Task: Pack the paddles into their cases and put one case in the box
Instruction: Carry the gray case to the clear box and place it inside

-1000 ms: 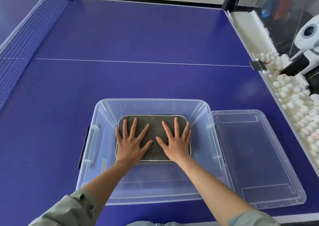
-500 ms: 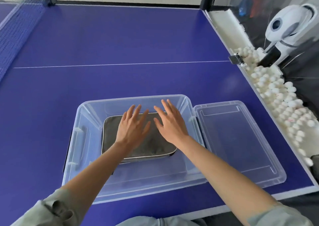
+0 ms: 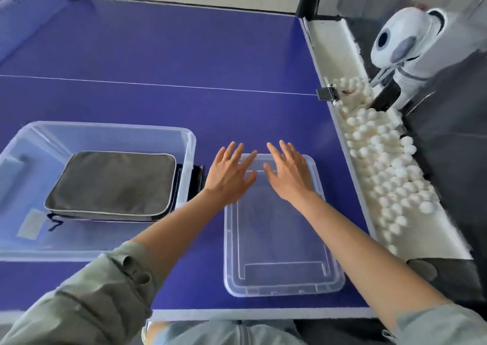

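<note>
A flat, dark grey rectangular fabric paddle case [image 3: 110, 185] with pale piping lies on the floor of the clear plastic storage box [image 3: 188, 144], which stands on the blue table-tennis table [image 3: 158, 54] to the left. Just to the right of the box, the clear plastic rectangular lid [image 3: 284, 289] lies flat on the table near its front edge. Both hands are over the far end of this lid, palms down and fingers spread and straight, grasping nothing. The left hand [image 3: 229, 177] is above the lid's far left corner and the right hand [image 3: 288, 174] above its far right part; whether the fingers touch the plastic cannot be told. Along the table's right edge, a white trough [image 3: 324, 41] holds a heap of white balls [image 3: 382, 160], beside a white ball-feeding machine [image 3: 405, 41]
</note>
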Action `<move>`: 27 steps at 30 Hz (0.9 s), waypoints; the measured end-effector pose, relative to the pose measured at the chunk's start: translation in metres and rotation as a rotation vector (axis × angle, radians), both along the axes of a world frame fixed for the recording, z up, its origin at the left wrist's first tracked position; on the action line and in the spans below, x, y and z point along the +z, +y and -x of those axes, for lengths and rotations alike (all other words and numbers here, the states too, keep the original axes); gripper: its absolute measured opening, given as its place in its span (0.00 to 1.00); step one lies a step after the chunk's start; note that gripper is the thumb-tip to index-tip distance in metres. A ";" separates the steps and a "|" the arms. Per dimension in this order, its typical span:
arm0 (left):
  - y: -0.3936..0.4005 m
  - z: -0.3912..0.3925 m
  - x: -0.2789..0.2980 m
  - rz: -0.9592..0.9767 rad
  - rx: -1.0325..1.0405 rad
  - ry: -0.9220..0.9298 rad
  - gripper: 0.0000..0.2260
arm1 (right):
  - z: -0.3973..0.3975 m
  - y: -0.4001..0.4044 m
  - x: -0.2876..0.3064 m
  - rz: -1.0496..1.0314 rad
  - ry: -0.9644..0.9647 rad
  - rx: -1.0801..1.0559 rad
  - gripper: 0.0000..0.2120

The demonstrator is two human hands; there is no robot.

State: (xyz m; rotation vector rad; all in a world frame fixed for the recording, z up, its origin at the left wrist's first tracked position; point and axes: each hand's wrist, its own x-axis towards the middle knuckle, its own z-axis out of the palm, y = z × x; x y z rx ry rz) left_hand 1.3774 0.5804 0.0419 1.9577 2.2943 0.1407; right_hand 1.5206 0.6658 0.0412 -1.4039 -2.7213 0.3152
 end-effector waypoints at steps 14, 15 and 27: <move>-0.043 -0.080 -0.103 0.176 0.419 -0.089 0.24 | -0.124 0.001 -0.112 0.296 -0.077 -0.198 0.31; -0.045 -0.080 -0.108 0.174 0.411 -0.089 0.25 | -0.125 0.000 -0.117 0.325 -0.048 -0.224 0.31; -0.013 -0.084 -0.112 0.045 0.910 -0.470 0.23 | -0.107 0.001 -0.142 0.249 0.394 -0.570 0.25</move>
